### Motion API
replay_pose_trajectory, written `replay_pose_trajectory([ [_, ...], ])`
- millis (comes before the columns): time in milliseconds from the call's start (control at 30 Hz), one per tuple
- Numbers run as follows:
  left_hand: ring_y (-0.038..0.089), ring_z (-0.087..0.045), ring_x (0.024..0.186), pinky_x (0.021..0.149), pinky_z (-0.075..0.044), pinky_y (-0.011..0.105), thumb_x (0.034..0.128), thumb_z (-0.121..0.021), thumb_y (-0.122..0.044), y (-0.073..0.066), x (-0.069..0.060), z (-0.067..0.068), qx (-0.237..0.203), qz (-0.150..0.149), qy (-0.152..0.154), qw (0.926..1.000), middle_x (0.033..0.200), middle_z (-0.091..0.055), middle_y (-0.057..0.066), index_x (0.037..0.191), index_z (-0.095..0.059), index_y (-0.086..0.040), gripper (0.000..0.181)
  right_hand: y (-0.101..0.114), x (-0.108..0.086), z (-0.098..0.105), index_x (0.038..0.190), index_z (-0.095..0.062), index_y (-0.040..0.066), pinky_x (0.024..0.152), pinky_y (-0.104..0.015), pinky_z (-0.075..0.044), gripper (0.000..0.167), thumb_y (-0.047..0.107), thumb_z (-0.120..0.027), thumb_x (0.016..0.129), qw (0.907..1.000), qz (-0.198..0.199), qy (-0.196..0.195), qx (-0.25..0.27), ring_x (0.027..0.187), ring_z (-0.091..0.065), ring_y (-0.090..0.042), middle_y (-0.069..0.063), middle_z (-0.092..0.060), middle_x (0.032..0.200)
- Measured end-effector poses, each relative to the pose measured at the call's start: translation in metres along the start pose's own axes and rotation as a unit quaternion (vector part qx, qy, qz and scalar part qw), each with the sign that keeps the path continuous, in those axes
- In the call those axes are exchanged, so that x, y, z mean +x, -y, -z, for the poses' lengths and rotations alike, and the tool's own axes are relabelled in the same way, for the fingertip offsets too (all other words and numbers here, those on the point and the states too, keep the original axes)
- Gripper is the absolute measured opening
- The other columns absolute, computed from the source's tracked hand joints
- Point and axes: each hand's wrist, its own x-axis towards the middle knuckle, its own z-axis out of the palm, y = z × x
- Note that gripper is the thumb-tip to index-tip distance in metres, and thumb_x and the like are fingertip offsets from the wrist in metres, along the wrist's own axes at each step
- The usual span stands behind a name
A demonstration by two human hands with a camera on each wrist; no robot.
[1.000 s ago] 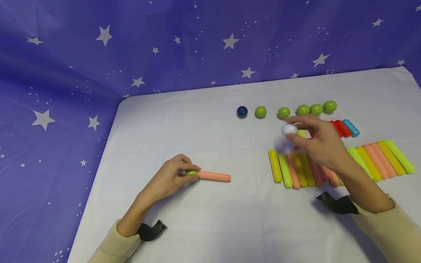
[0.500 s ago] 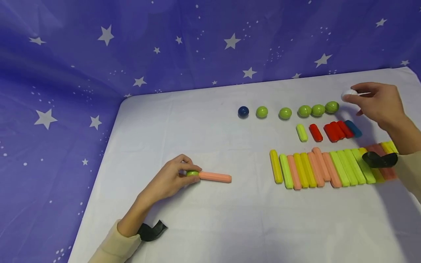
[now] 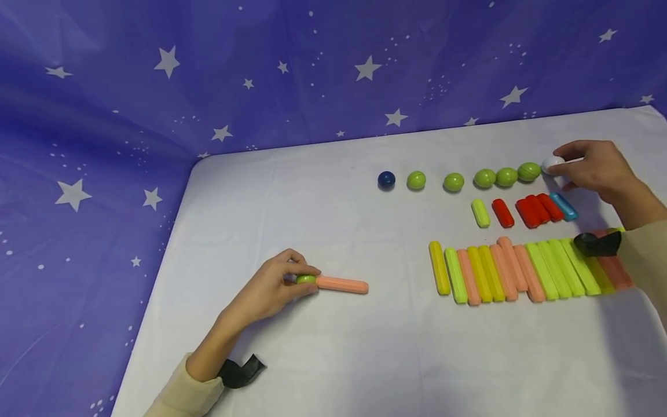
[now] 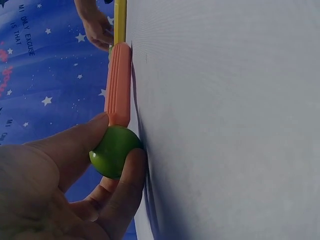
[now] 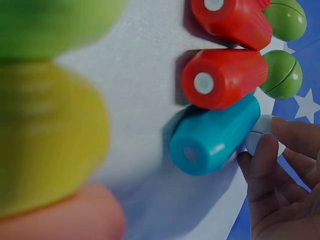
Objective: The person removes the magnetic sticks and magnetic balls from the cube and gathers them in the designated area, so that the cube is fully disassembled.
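Note:
At the left of the table, my left hand (image 3: 276, 285) pinches a green ball (image 4: 115, 152) between thumb and fingers. The ball meets the end of a salmon-coloured ribbed rod (image 3: 343, 285), which lies on the cloth and points right. Far off at the back right, my right hand (image 3: 599, 168) holds a white ball (image 3: 552, 164) at the right end of a row of green balls (image 3: 528, 172). In the right wrist view the thumb and fingers are round that white ball, just past a short blue rod (image 5: 212, 137).
A dark blue ball (image 3: 386, 180) begins the row at its left. Short red rods (image 3: 528, 213) and a short lime rod (image 3: 480, 213) lie in front. Nearer stands a long row of yellow, lime and salmon rods (image 3: 439, 268), partly under my right sleeve. A starry blue cloth (image 3: 333, 69) hangs behind.
My right hand has carried the white ball from above the rods to the back right, then lowered it to the row's end. The left hand stays on the green ball.

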Motion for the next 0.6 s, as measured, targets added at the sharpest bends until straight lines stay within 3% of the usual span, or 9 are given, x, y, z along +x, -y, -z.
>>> replay_pose_trajectory([
  [233, 0.016, -0.050, 0.085, 0.071, -0.046, 0.027, 0.0869, -0.078, -0.019, 0.000, 0.001, 0.000, 0.002, 0.008, 0.002, 1.0000, 0.102, -0.056, -0.004, 0.110, -0.076, -0.015, 0.024, -0.001, -0.003, 0.001, 0.139, -0.039, -0.014, 0.051, -0.030, -0.054, 0.057, 0.019, -0.059, 0.098, 1.0000, -0.001, 0.006, -0.004, 0.095, -0.053, -0.050, -0.039, -0.035, 0.137],
  [367, 0.017, -0.050, 0.086, 0.071, -0.046, 0.027, 0.0867, -0.078, -0.019, -0.001, 0.001, 0.000, 0.000, 0.008, 0.003, 1.0000, 0.102, -0.056, -0.004, 0.111, -0.076, -0.014, 0.025, 0.004, -0.008, 0.005, 0.143, -0.034, -0.014, 0.051, -0.028, -0.054, 0.058, 0.017, -0.056, 0.099, 0.9999, 0.010, 0.000, 0.005, 0.108, -0.047, -0.054, -0.040, -0.034, 0.140],
  [467, 0.017, -0.050, 0.086, 0.071, -0.046, 0.027, 0.0867, -0.078, -0.019, -0.001, 0.001, 0.000, -0.001, 0.009, 0.003, 1.0000, 0.103, -0.056, -0.003, 0.111, -0.076, -0.014, 0.025, 0.014, -0.017, 0.009, 0.144, -0.035, -0.012, 0.049, -0.024, -0.052, 0.056, 0.017, -0.054, 0.100, 0.9993, 0.030, -0.023, 0.003, 0.099, -0.055, -0.047, -0.041, -0.036, 0.139],
  [533, 0.017, -0.051, 0.086, 0.071, -0.046, 0.027, 0.0867, -0.078, -0.019, -0.001, 0.001, 0.000, -0.003, 0.009, 0.003, 1.0000, 0.102, -0.056, -0.003, 0.111, -0.076, -0.014, 0.024, 0.025, -0.026, 0.010, 0.143, -0.039, -0.011, 0.046, -0.019, -0.048, 0.054, 0.016, -0.054, 0.099, 0.9979, 0.048, -0.044, -0.004, 0.078, -0.063, -0.030, -0.041, -0.038, 0.139],
  [600, 0.017, -0.051, 0.086, 0.072, -0.046, 0.027, 0.0867, -0.078, -0.019, -0.001, 0.001, 0.000, -0.005, 0.009, 0.003, 0.9999, 0.102, -0.056, -0.003, 0.110, -0.076, -0.014, 0.024, 0.038, -0.039, 0.009, 0.141, -0.043, -0.009, 0.046, -0.016, -0.045, 0.051, 0.016, -0.055, 0.098, 0.9954, 0.075, -0.058, -0.007, 0.059, -0.059, -0.012, -0.039, -0.041, 0.139],
])
